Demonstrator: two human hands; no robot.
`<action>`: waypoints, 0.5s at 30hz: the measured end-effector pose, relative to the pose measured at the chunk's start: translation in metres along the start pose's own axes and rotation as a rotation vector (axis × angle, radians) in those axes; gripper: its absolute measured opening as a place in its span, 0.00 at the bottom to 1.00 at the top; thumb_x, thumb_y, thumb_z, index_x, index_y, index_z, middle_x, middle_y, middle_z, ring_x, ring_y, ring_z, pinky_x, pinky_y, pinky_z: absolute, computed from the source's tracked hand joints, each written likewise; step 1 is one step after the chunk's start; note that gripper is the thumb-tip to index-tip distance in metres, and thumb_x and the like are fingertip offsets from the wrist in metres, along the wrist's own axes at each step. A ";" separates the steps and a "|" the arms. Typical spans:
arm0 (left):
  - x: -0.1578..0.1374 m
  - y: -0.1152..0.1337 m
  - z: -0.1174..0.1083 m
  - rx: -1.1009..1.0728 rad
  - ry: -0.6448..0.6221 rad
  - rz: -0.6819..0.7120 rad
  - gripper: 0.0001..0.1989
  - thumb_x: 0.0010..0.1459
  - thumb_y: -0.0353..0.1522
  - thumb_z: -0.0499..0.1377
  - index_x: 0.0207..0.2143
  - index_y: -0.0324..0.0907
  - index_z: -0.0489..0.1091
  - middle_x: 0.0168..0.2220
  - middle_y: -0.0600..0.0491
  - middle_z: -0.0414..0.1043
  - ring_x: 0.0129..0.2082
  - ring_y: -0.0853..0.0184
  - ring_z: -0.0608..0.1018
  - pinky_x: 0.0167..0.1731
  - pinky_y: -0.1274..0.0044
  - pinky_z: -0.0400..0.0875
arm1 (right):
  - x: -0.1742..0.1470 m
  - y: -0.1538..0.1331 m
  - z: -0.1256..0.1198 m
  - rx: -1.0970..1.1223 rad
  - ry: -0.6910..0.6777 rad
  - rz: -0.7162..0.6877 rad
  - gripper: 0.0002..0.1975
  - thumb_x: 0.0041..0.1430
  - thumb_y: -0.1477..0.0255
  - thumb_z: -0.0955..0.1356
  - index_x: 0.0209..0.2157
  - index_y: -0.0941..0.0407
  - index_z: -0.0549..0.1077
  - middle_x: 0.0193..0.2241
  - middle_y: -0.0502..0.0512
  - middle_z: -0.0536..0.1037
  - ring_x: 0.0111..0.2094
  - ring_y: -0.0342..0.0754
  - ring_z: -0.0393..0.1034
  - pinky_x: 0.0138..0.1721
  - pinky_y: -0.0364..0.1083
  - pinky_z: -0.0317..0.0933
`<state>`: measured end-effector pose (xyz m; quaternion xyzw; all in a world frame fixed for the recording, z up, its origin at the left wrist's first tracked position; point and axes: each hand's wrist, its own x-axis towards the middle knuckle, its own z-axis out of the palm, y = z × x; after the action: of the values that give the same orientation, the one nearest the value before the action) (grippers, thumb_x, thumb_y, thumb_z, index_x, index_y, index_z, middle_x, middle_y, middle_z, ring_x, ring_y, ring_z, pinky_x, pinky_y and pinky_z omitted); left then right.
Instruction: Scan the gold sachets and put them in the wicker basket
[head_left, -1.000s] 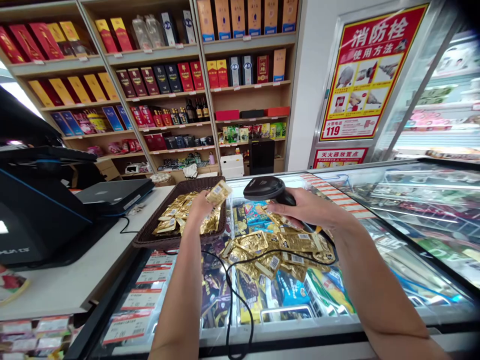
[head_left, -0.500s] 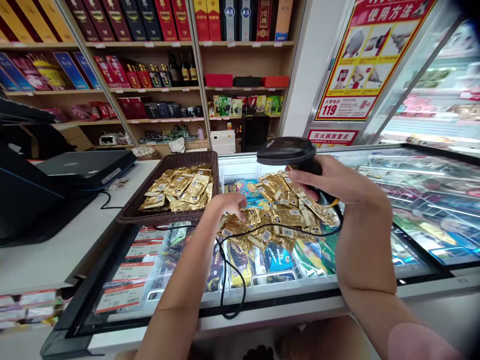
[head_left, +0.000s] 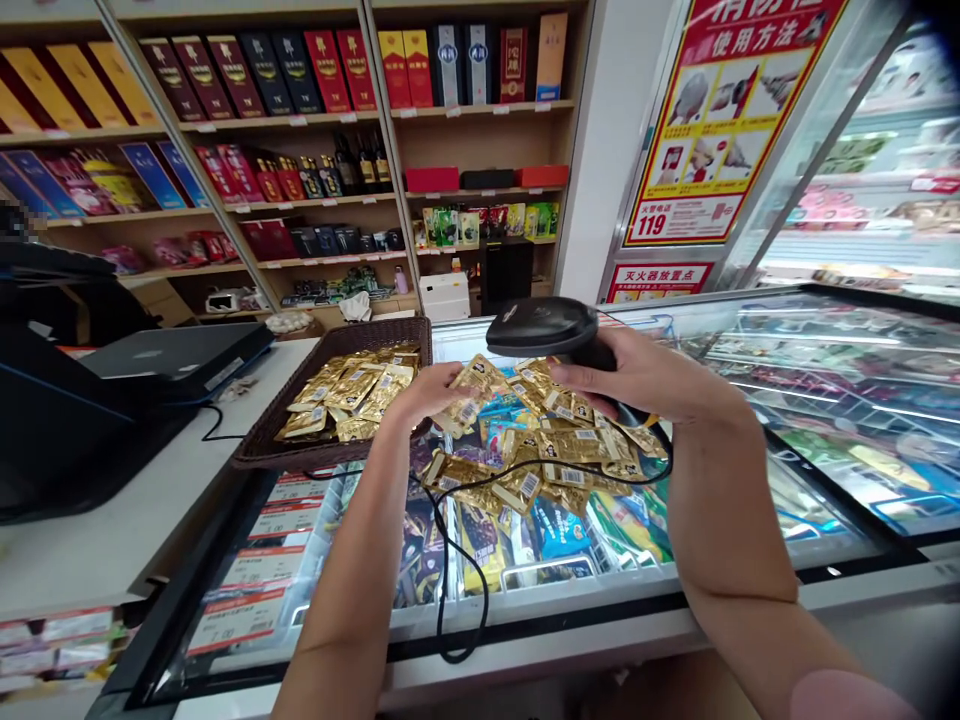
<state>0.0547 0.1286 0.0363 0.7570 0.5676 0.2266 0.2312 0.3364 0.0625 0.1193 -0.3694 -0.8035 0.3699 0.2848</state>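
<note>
My left hand (head_left: pixel 429 392) grips a gold foil packet (head_left: pixel 474 388), raised above the pile with its barcode facing up. In my right hand (head_left: pixel 637 375) is a black barcode scanner (head_left: pixel 541 322), its head pointing left over the packets and toward the held one. Below both hands, a loose pile of gold packets (head_left: pixel 574 445) lies on the glass top of a freezer (head_left: pixel 510 602). Left of my left hand stands a brown woven basket (head_left: pixel 259 440) with more gold packets (head_left: pixel 352 385) in it. The scanner's black cable (head_left: pixel 486 575) loops across the pile and hangs toward the freezer's front edge.
A white counter (head_left: pixel 97 545) with a flat black device (head_left: pixel 184 345) is on the left. Price labels (head_left: pixel 247 568) lie along the freezer's left side. Shelves (head_left: pixel 300 120) with boxes and bottles stand behind. A second glass-topped freezer section (head_left: pixel 847 400) extends right.
My left hand has lifted a gold packet from the pile and moved up and left with it. The scanner in my right hand has shifted slightly left and down in view.
</note>
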 end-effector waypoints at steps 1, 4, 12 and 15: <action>-0.002 -0.001 -0.005 -0.132 0.057 -0.014 0.18 0.52 0.47 0.61 0.31 0.41 0.70 0.27 0.54 0.70 0.26 0.67 0.71 0.25 0.78 0.60 | 0.001 -0.001 0.002 -0.004 -0.017 0.004 0.21 0.53 0.53 0.71 0.34 0.56 0.68 0.14 0.43 0.65 0.14 0.39 0.58 0.17 0.41 0.53; -0.008 -0.005 -0.013 -0.487 0.180 -0.093 0.20 0.50 0.50 0.60 0.30 0.41 0.69 0.24 0.56 0.67 0.23 0.70 0.68 0.22 0.79 0.60 | 0.005 -0.001 0.008 -0.005 -0.061 0.029 0.21 0.53 0.52 0.71 0.37 0.56 0.69 0.14 0.43 0.64 0.14 0.40 0.58 0.16 0.41 0.52; -0.012 -0.012 -0.020 -0.586 0.335 -0.178 0.19 0.50 0.49 0.60 0.29 0.41 0.71 0.23 0.58 0.66 0.22 0.73 0.67 0.19 0.82 0.60 | 0.007 -0.002 0.014 -0.031 -0.088 0.044 0.23 0.56 0.51 0.68 0.41 0.55 0.69 0.15 0.43 0.64 0.15 0.40 0.61 0.16 0.41 0.53; -0.014 -0.012 -0.023 -0.594 0.351 -0.208 0.20 0.49 0.49 0.61 0.31 0.41 0.72 0.25 0.57 0.68 0.23 0.72 0.69 0.20 0.82 0.62 | 0.007 -0.002 0.015 -0.036 -0.095 0.049 0.23 0.56 0.50 0.68 0.41 0.55 0.69 0.15 0.43 0.64 0.15 0.41 0.61 0.17 0.41 0.53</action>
<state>0.0284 0.1205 0.0456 0.5444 0.5820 0.4834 0.3622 0.3210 0.0617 0.1139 -0.3761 -0.8134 0.3792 0.2305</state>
